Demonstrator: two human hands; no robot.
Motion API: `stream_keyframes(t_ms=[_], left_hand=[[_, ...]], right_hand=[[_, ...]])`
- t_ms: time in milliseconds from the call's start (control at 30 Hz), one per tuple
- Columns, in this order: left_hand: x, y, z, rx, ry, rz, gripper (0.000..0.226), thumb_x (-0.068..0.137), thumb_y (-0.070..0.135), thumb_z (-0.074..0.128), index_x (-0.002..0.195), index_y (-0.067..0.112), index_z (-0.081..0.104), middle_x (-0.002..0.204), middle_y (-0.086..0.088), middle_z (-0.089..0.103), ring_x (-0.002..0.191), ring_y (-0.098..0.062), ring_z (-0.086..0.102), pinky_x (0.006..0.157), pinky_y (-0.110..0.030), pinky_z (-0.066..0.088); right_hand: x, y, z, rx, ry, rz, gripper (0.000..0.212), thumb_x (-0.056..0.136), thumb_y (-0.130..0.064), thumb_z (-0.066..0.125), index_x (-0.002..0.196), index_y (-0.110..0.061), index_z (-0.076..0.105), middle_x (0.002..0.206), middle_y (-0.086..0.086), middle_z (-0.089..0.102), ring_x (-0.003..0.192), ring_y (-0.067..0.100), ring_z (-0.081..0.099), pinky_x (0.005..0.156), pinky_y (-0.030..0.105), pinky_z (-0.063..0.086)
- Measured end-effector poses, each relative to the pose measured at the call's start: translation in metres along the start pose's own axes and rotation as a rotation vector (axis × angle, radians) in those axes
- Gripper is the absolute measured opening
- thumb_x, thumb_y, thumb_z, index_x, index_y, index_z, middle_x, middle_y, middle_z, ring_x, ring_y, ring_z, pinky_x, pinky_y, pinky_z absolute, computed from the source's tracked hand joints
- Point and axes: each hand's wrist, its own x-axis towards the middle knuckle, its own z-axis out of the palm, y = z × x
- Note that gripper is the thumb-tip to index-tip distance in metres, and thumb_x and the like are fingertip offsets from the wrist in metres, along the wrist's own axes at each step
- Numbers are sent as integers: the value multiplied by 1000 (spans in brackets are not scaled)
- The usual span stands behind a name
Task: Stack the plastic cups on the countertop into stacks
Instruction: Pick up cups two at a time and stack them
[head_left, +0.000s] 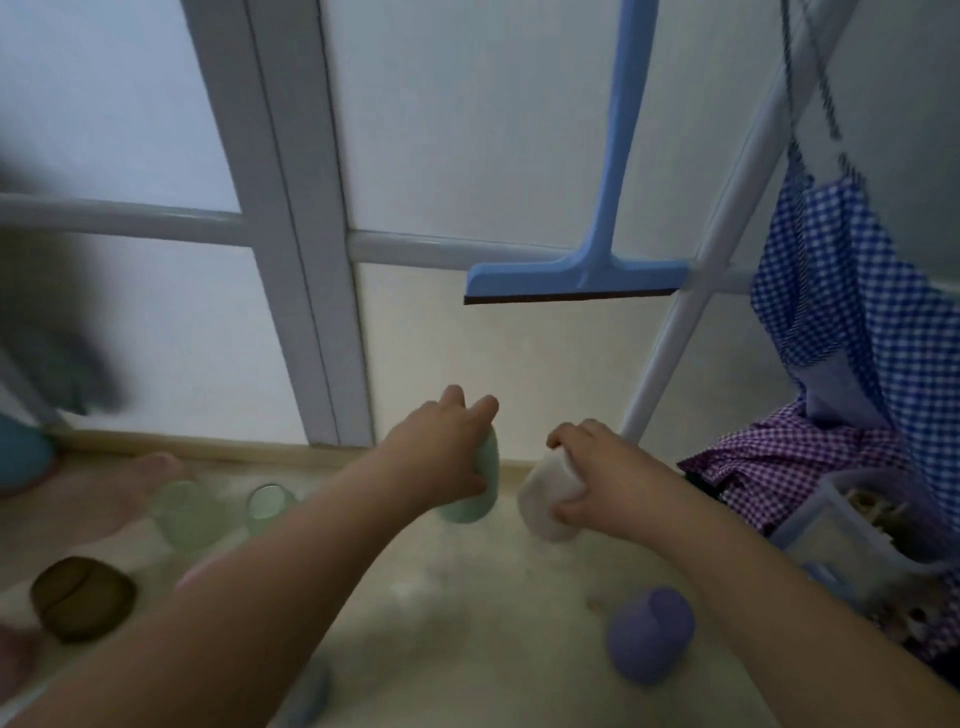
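Note:
My left hand (447, 452) grips a pale green cup (475, 488) from the side, near the far edge of the beige surface (467, 597). Just to its right, my right hand (597, 473) holds a white cup (545, 499), tilted with its bottom toward me. Two more pale green cups (189, 512) (267, 504) stand to the left. A purple cup (649, 634) lies on its side in the near right. A brown-olive cup (80, 597) rests at the near left, its opening facing the camera. A bluish cup (311, 696) shows blurred at the bottom edge.
A blue squeegee (576, 280) hangs on a white rack (691, 322) in front of a frosted door. Blue and purple checked cloths (841, 332) and a clear box (857, 530) crowd the right side. A foot (140, 478) rests at the left.

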Motion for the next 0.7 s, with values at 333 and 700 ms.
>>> stream_keyframes(t_ms=[333,700], left_hand=[[-114,-68,-124,24,140,-119,63,67,34,75,120,28,43,107,-1,53,93,-26,53,81,-38,50],[-192,-129,-112,-2,123,-284,66,67,35,75,124,33,42,115,2,50,97,-21,52,77,-33,49]], right_hand=[[-17,-136,-56,-19,29,-265,64,69,-37,77,120,-25,40,105,-5,48,93,17,51,74,30,43],[-18,-237,-11,-120,-114,-485,60,68,-35,75,118,-23,44,111,-1,52,96,20,54,81,41,54]])
